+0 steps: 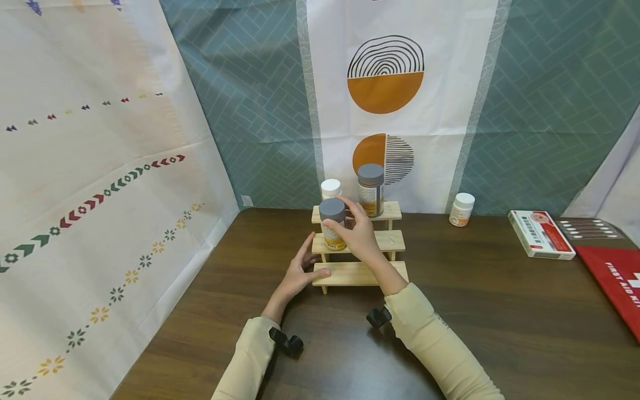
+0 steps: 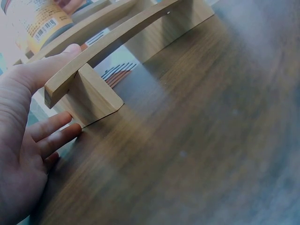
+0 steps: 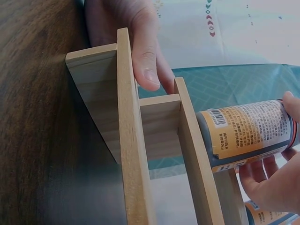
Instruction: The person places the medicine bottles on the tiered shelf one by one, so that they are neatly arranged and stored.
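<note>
A three-tier wooden display stand (image 1: 345, 273) is on the table. My right hand (image 1: 362, 239) grips a grey-lidded supplement bottle (image 1: 332, 238) upright at the left of the middle tier, its base at the board; the right wrist view shows the orange-and-white label of this bottle (image 3: 251, 131). On the stand's left side, my left hand (image 1: 296, 276) rests with fingers spread, the thumb (image 2: 47, 68) over the bottom board's end and other fingers near its leg. The top tier carries another grey-lidded bottle (image 1: 371, 191) and a white-capped bottle (image 1: 330, 188), partly hidden.
Right of the stand, a small white bottle (image 1: 461, 210) stands near the back edge. Farther right lie a red-and-white medicine box (image 1: 541, 234), a pack of cotton swabs (image 1: 590, 229) and a red first aid kit (image 1: 612, 278). Patterned cloths hang behind and at the left.
</note>
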Motion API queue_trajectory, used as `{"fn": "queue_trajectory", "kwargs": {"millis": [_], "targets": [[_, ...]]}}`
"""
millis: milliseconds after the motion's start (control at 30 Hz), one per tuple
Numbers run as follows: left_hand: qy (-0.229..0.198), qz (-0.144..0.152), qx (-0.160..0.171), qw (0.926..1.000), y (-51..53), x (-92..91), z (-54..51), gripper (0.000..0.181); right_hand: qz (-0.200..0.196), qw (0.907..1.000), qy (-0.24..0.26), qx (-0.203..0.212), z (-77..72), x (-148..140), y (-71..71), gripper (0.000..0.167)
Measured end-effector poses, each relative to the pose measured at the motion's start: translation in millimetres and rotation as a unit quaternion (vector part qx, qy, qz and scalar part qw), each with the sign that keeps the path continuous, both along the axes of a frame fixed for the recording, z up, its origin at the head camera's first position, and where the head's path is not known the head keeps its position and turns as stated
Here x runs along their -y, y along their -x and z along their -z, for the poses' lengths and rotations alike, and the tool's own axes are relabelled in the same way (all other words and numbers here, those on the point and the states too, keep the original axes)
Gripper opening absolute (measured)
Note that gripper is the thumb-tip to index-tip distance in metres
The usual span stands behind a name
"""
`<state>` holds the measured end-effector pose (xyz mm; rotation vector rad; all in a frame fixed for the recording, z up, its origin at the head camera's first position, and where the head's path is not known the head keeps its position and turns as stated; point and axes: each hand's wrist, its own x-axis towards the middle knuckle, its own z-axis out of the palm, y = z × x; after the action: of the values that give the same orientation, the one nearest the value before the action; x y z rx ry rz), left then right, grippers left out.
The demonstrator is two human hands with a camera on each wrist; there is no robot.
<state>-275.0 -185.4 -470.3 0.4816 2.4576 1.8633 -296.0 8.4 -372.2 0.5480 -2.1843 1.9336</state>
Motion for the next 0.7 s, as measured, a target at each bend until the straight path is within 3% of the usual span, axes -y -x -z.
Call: {"fn": "queue_trajectory", "kwargs": {"millis": [700], "targets": [[0.002, -0.004, -0.003, 1.0, 1.0, 0.3, 0.9, 0.099, -0.005, 0.9999, 0.01, 0.006, 3.2, -2.2, 1.2, 0.06]]}}
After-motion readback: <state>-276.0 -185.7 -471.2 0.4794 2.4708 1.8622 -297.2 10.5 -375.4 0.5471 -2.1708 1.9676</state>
